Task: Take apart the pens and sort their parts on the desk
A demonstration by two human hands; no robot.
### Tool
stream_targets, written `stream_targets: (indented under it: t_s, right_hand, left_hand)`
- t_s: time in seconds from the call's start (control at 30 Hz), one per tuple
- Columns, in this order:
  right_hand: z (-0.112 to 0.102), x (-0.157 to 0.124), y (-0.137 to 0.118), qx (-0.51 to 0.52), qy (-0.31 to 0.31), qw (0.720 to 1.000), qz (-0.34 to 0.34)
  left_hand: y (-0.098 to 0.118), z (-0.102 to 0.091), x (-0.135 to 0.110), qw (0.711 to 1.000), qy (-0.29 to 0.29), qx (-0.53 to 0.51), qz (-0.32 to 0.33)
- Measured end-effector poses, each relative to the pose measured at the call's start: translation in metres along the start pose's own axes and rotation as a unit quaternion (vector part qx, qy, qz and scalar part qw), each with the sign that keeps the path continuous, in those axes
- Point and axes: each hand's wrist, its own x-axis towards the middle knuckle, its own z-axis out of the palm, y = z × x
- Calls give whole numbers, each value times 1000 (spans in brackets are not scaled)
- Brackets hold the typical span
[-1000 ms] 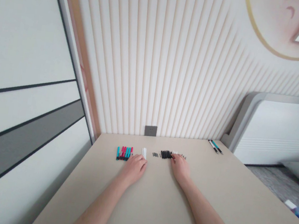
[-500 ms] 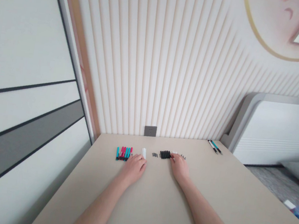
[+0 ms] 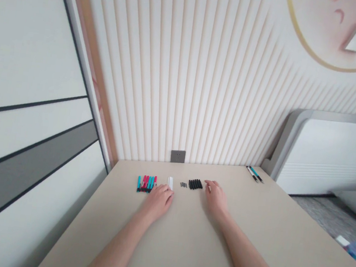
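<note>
My left hand (image 3: 159, 199) rests palm down on the table, its fingers loosely bent and lying over the near ends of several white sticks (image 3: 170, 182). To its left lies a row of turquoise and pink pen barrels (image 3: 147, 183) with black lower ends; the hand partly covers the row's right end. My right hand (image 3: 216, 198) is on the table just right of a row of black ribbed sleeves (image 3: 195, 184). Its index finger points left, with the thumb apart below, and no object shows between them. Small grey pieces (image 3: 183, 184) lie between the sticks and the sleeves.
Two assembled pens (image 3: 254, 174), one white and one turquoise, lie at the table's (image 3: 190, 240) back right corner. Behind the table is a ribbed wall with a dark socket (image 3: 178, 156). A cabinet stands at left, a bed headboard (image 3: 329, 153) at right.
My right hand has come away from the last black sleeve and shifted slightly right. Small grey pieces seen beyond it earlier no longer show. My left hand has stayed in place.
</note>
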Motion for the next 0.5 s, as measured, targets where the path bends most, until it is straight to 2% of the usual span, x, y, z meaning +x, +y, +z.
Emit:
stream_targets:
  t_s: [0.13, 0.23, 0.33, 0.4, 0.5]
  right_hand:
    - [-23, 28, 38, -54, 52, 996, 45]
    - [-47, 53, 86, -150, 43, 981, 119]
    - [-68, 68, 140, -176, 39, 970, 164]
    - [-75, 73, 175, -213, 24, 956, 201]
    - [-73, 78, 217, -239, 4, 950, 204]
  left_hand:
    - [-1, 0, 0, 1000, 9, -6, -7]
    - [-1, 1, 0, 1000, 20, -11, -11]
    - [-1, 2, 0, 1000, 23, -12, -14]
    - [-1, 3, 0, 999, 25, -13, -18]
    - [0, 3, -1, 999, 30, -15, -24]
